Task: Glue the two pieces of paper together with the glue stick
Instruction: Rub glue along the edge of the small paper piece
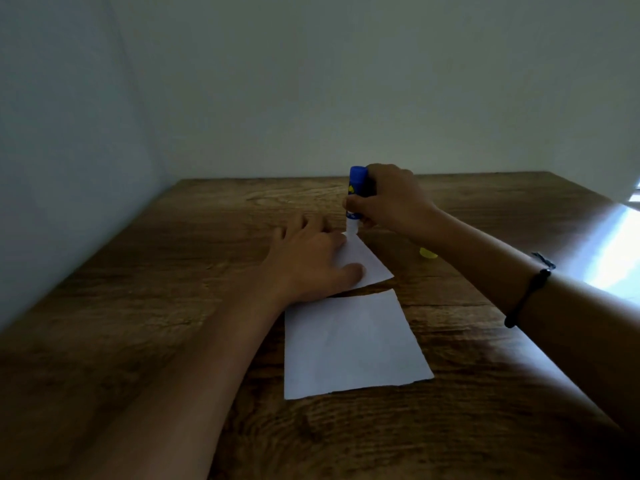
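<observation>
Two white paper pieces lie on a wooden table (145, 306). The far piece (367, 263) is pressed flat under my left hand (311, 259), whose fingers are spread on it. My right hand (388, 199) grips a blue glue stick (356, 188) upright, base up, with its white tip touching the far corner of that piece. The near piece (349, 344) lies bare and flat just in front of it, with a narrow gap between the two.
A small yellow cap (427, 253) lies on the table right of the far paper, partly behind my right forearm. Walls close the table's left and far sides. Bright light falls on the right edge.
</observation>
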`<action>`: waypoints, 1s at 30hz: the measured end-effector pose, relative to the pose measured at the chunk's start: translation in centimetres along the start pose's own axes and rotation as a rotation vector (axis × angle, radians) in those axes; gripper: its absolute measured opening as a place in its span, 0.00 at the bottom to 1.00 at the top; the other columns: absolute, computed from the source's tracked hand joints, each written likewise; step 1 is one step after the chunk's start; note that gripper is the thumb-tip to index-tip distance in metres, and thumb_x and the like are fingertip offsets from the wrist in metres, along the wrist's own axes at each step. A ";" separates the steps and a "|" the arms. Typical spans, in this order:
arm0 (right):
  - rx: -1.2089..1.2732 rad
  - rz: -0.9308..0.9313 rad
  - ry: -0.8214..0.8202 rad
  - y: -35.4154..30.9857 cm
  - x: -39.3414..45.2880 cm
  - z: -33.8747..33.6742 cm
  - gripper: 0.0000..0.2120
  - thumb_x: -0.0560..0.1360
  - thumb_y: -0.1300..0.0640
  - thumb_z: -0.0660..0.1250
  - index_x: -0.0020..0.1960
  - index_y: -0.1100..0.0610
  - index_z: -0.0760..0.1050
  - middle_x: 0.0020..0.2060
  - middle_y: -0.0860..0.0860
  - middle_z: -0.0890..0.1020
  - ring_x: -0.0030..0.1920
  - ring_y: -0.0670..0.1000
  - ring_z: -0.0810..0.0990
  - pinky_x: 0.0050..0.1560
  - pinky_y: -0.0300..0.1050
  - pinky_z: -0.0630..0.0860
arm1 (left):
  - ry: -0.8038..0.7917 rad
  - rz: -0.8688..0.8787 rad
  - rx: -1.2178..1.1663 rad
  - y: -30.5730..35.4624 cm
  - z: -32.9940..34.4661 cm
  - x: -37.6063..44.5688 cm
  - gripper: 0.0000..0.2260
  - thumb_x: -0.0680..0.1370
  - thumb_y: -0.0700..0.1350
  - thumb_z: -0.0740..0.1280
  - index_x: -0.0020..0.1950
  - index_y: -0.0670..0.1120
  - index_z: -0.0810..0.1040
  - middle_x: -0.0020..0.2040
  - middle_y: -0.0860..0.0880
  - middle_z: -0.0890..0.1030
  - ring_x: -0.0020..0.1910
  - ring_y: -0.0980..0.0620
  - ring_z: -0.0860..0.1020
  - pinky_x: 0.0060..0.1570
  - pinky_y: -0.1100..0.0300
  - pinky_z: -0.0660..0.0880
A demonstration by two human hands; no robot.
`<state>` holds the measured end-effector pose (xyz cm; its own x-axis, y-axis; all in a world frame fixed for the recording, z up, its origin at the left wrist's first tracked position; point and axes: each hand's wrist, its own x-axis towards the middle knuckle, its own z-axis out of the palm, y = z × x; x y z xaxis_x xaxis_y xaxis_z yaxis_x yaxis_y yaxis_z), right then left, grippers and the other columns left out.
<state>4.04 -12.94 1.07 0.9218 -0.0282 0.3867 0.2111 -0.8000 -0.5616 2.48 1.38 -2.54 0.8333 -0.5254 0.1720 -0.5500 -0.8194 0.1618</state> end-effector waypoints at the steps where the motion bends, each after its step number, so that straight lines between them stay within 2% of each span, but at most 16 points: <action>1: -0.014 -0.009 0.000 0.1 0.1 0.1 0.14 0.71 0.54 0.68 0.51 0.62 0.73 0.47 0.60 0.80 0.43 0.57 0.80 0.47 0.52 0.77 | -0.001 0.002 -0.002 0.0 0.0 0.0 0.26 0.72 0.61 0.58 0.67 0.51 0.66 0.66 0.44 0.66 0.65 0.44 0.58 0.60 0.46 0.57; 6: -0.051 -0.038 0.016 0.5 0.4 0.4 0.14 0.71 0.54 0.68 0.50 0.62 0.72 0.43 0.57 0.78 0.39 0.53 0.75 0.35 0.40 0.69 | -0.003 0.003 -0.001 0.0 0.0 0.1 0.26 0.72 0.60 0.59 0.67 0.50 0.66 0.66 0.45 0.66 0.65 0.43 0.59 0.61 0.45 0.57; 10: -0.046 -0.055 0.006 0.4 0.5 0.6 0.15 0.71 0.54 0.69 0.51 0.63 0.72 0.45 0.59 0.79 0.43 0.56 0.78 0.44 0.47 0.73 | -0.005 -0.002 -0.011 0.0 0.0 0.0 0.26 0.72 0.60 0.59 0.67 0.50 0.66 0.66 0.45 0.66 0.66 0.43 0.58 0.61 0.45 0.57; 15: -0.086 -0.062 -0.003 0.4 0.4 0.6 0.15 0.71 0.53 0.68 0.50 0.62 0.72 0.40 0.54 0.75 0.39 0.51 0.72 0.36 0.40 0.65 | -0.007 -0.002 -0.010 0.0 -0.1 0.0 0.26 0.72 0.60 0.59 0.67 0.51 0.66 0.67 0.44 0.66 0.66 0.43 0.58 0.61 0.45 0.56; 23: -0.082 -0.079 -0.019 0.6 -0.2 0.2 0.11 0.70 0.52 0.69 0.45 0.57 0.69 0.32 0.48 0.70 0.31 0.45 0.68 0.31 0.36 0.62 | -0.001 -0.008 -0.021 0.0 -0.2 -0.1 0.26 0.72 0.60 0.59 0.67 0.51 0.67 0.65 0.44 0.67 0.66 0.42 0.58 0.62 0.44 0.56; 27: -0.091 -0.089 -0.025 0.5 -0.8 -0.2 0.11 0.70 0.52 0.68 0.44 0.56 0.69 0.33 0.48 0.71 0.32 0.46 0.69 0.30 0.38 0.62 | 0.007 -0.002 -0.021 0.0 0.0 0.0 0.25 0.71 0.60 0.59 0.65 0.51 0.69 0.63 0.44 0.68 0.65 0.43 0.60 0.60 0.44 0.57; 30: -0.056 -0.082 -0.039 0.5 -1.4 -0.5 0.10 0.71 0.53 0.68 0.45 0.56 0.70 0.36 0.51 0.74 0.36 0.50 0.73 0.32 0.39 0.66 | 0.015 -0.002 -0.003 -0.1 0.0 0.1 0.25 0.71 0.61 0.59 0.64 0.51 0.69 0.63 0.44 0.68 0.63 0.43 0.61 0.59 0.45 0.58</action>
<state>2.68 -13.62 0.55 0.9141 0.0615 0.4008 0.2692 -0.8312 -0.4865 2.56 1.39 -2.58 0.8337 -0.5198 0.1864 -0.5481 -0.8199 0.1653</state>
